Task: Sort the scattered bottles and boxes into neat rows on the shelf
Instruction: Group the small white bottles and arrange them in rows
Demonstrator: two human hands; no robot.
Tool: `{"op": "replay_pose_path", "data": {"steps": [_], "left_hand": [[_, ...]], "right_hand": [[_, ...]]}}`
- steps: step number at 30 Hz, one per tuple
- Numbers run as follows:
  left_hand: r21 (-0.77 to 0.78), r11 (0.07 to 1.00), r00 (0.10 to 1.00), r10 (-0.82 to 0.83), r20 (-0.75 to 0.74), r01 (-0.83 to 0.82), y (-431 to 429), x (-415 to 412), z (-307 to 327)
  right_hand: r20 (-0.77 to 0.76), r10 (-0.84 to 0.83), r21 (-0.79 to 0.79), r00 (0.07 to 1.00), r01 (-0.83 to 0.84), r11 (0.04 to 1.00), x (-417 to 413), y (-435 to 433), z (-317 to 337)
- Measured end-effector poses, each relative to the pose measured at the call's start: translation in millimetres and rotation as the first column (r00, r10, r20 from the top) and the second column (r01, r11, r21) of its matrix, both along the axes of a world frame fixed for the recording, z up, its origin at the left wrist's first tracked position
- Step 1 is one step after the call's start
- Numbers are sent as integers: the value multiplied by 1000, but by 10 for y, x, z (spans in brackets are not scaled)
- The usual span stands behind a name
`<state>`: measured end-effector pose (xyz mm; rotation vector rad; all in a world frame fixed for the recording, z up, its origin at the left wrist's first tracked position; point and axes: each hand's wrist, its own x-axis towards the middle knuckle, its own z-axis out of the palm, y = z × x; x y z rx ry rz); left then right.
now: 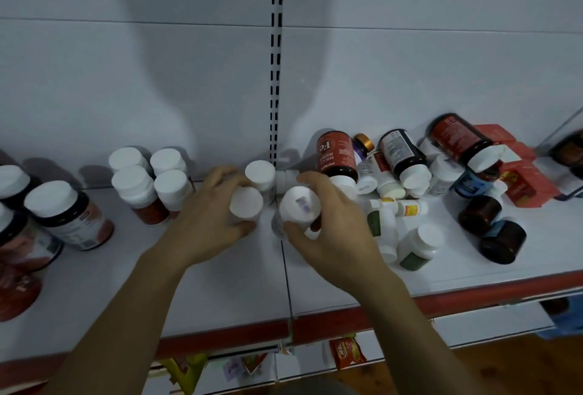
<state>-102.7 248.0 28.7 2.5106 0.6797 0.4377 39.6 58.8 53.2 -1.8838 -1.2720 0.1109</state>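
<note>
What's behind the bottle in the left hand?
Another white-capped bottle stands just behind the held bottle, by the slotted upright. Most of its body is covered by that bottle and the left hand.

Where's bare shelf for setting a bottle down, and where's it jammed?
Bare: shelf front between both forearms, down to the red edge; also in front of the four capped bottles, left of the left hand. Narrower strip before the pile. Crowded: the pile right of the right hand, back to the boxes.

Both your arms extended forward, forearms bare; left hand [205,214] curled round left bottle [246,204], right hand [331,230] gripping right bottle [299,204]
</note>
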Motion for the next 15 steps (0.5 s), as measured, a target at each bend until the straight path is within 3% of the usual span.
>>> {"op": "replay_pose_path", "data": {"steps": [3,7,9,12,15], "left_hand": [[-89,996,999,8,40,-4,-5,53,-116],[-374,928,984,61,167,6,-23,158,-184],[-421,907,979,95,178,-12,-64,185,-226],[-201,972,953,169,251,-119,-230,190,-217],[24,987,892,135,431,-161,-435,258,-64]], "right_hand": [[139,-10,-54,990,17,998,-44,160,-129],[109,-6,-158,994,23,987,-38,176,-230],[92,-13,-45,996,18,999,-4,69,-250],[77,-249,162,965,234,959,163,-117,-192],[169,-492,160,854,469,868,448,-136,-82]]}}
